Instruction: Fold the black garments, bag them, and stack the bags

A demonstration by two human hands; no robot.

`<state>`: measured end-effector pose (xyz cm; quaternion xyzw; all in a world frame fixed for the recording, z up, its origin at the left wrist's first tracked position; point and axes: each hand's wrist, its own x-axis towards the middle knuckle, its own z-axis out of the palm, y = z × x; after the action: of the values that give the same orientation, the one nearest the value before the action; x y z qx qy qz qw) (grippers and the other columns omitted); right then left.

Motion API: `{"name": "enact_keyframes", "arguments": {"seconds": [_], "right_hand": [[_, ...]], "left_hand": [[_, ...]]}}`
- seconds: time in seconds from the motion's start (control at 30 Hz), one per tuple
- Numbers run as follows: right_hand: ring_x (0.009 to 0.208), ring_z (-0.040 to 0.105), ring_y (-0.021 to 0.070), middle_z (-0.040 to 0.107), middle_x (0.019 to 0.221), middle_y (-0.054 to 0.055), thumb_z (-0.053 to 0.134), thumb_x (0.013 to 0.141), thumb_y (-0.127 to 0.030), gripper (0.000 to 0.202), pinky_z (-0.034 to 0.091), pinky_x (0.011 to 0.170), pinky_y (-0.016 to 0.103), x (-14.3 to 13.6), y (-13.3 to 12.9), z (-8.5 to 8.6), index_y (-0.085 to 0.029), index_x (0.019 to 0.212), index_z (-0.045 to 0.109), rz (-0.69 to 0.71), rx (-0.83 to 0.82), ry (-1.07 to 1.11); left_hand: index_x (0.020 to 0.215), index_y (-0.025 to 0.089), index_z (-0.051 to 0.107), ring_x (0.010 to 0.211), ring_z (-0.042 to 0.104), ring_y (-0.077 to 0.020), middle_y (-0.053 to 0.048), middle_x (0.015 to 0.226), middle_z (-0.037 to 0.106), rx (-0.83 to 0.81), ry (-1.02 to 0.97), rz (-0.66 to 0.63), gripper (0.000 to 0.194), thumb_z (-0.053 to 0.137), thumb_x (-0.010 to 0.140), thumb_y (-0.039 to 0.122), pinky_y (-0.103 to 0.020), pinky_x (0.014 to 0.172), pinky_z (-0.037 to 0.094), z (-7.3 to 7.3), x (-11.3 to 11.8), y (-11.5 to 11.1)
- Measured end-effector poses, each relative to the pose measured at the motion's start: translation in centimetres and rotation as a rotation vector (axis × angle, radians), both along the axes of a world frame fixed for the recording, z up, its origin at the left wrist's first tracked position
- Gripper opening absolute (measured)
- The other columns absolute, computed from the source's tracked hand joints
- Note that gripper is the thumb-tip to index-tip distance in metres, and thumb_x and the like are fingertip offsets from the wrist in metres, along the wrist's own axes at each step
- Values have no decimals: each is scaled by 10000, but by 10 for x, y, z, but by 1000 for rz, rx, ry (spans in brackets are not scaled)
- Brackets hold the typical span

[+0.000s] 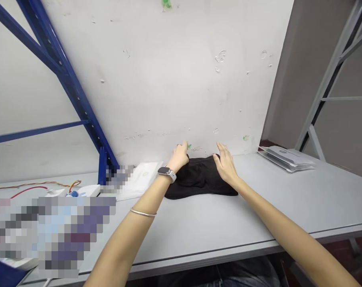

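Note:
A piece of black cloth (203, 175), gathered into folds on its left half, lies on the grey table against the white wall. My left hand (179, 157) is at the cloth's far left corner, index finger stretched toward the wall; its thumb and other fingertips are partly hidden. A smartwatch (167, 173) is on that wrist, and a bangle (143, 212) circles the forearm. On the cloth's right end rests my right hand (225, 162), fingers extended and thumb apart, gripping nothing.
Flat white packets (145, 177) lie left of the cloth, beside a blue metal post (79, 95). A stack of white envelopes (288, 157) sits at the table's back right. Cables and a white power strip (89, 191) are at left, near blurred-out items.

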<state>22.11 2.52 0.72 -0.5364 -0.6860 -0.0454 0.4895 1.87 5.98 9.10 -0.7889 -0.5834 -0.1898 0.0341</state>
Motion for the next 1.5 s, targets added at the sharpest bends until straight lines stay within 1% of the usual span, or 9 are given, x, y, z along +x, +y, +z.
{"name": "enact_keyframes", "arguments": {"seconds": [0.2,0.37,0.5,0.77,1.07,1.17,1.27,1.33,1.5], "right_hand": [[1415,189,257,305,1506,115,207,963,-478,592,225,1116,514,-3,-3,-1,-191,1481,219,11,-7,-40],[1410,202,261,312,1501,115,206,965,-467,583,231,1114,501,-3,-2,-3,-189,1477,238,6,-12,-59],[1406,214,258,324,1496,108,205,965,-462,572,238,1109,504,-3,-1,-3,-206,1474,245,5,-22,-63],[1415,197,246,312,1509,102,191,962,-485,592,199,1133,482,-11,2,-12,-188,1467,279,81,-153,-111],[1440,88,212,198,1555,82,203,947,-554,667,114,1163,428,-26,6,-17,-174,1494,206,297,-423,-84],[1435,126,224,209,1551,97,242,931,-589,707,153,1157,414,-35,6,-11,-163,1494,205,352,-423,-98],[1435,121,240,223,1548,90,312,899,-632,752,172,1149,418,-49,3,-8,-188,1496,205,448,-436,-239],[1438,77,275,201,1552,100,385,837,-698,851,157,1147,441,-59,1,-9,-193,1498,203,466,-492,-367],[1424,51,359,154,1551,162,470,697,-805,1075,135,1138,476,-73,4,-18,-143,1499,193,393,-597,-531]], "left_hand": [[1045,175,457,899,579,-252,-113,1030,535,-50,-187,-161,427,632,673,56,-361,772,463,-45,50,-12],[1025,171,546,864,591,-175,-68,1002,598,-24,-404,-301,224,555,802,159,-327,838,473,-49,30,-8],[1063,189,636,1133,541,-206,-66,1197,618,-78,-303,-420,289,407,922,297,-353,1034,365,-52,4,-8],[1471,321,249,1435,36,-330,17,1565,122,-344,87,-366,717,246,867,707,-561,1129,32,-96,6,-15],[1474,310,236,1443,72,-257,8,1560,162,-336,-36,-383,619,164,933,602,-514,1144,65,-89,-3,-16],[1405,249,400,1397,266,-229,-43,1505,334,-191,-152,-309,520,277,951,471,-422,1129,200,-72,-33,-15],[1144,178,632,1142,561,-247,-110,1212,635,-49,-175,-35,345,459,878,314,-333,973,393,-55,-80,-13],[1000,139,671,1024,611,-273,-149,1050,688,-11,-125,217,276,498,849,292,-342,878,431,-49,-112,-13],[743,167,661,855,638,-250,-113,863,706,-128,-18,392,173,640,746,338,-279,696,432,-52,-151,-14]]}}
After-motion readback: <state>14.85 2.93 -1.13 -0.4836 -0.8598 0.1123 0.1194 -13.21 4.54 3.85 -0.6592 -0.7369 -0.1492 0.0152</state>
